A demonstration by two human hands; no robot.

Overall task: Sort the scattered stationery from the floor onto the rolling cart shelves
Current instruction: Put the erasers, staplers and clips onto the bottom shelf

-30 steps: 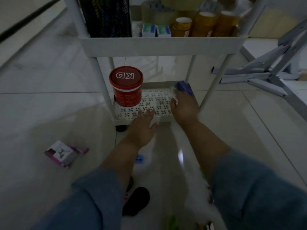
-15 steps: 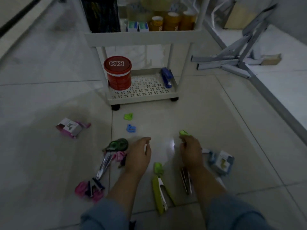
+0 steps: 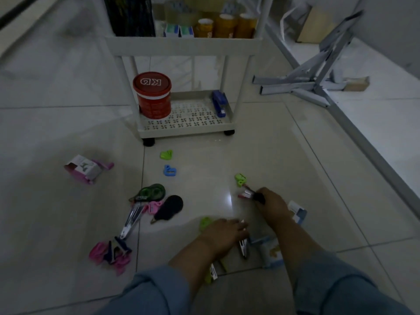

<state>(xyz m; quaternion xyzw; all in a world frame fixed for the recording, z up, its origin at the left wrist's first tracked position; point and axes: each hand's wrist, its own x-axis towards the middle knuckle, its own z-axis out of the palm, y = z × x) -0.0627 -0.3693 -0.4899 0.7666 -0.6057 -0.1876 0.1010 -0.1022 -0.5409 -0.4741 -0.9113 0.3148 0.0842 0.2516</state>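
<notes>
- Head view: the white rolling cart (image 3: 186, 130) stands on the tiled floor (image 3: 261, 155), and every place below is told from it.
- On the cart's bottom shelf a red tub (image 3: 152, 96) stands at the left end, and a blue stapler (image 3: 219, 103) lies along the right edge.
- The cart's upper shelf carries tape rolls (image 3: 225, 25), small boxes (image 3: 179, 31) and a black mesh holder (image 3: 130, 14).
- Just in front of the cart lie a small green thing (image 3: 166, 154) and, a little farther out, a small blue thing (image 3: 169, 171).
- Farther out, front-left of the cart, lie a pink box (image 3: 84, 169), a green correction tape (image 3: 151, 191) and a pink cluster (image 3: 110, 251).
- The right hand (image 3: 270, 203), well out from the cart's front right corner, is curled round a black-handled tool (image 3: 250, 194) whose metal tip points toward the cart. A second green thing (image 3: 239, 179) lies just beyond that tip.
- The left hand (image 3: 225, 230) lies palm down, low over the floor and farther from the cart. Its fingers hide what is beneath, so I cannot tell whether it grips anything.
- A grey metal frame (image 3: 318, 76) lies to the right of the cart.
</notes>
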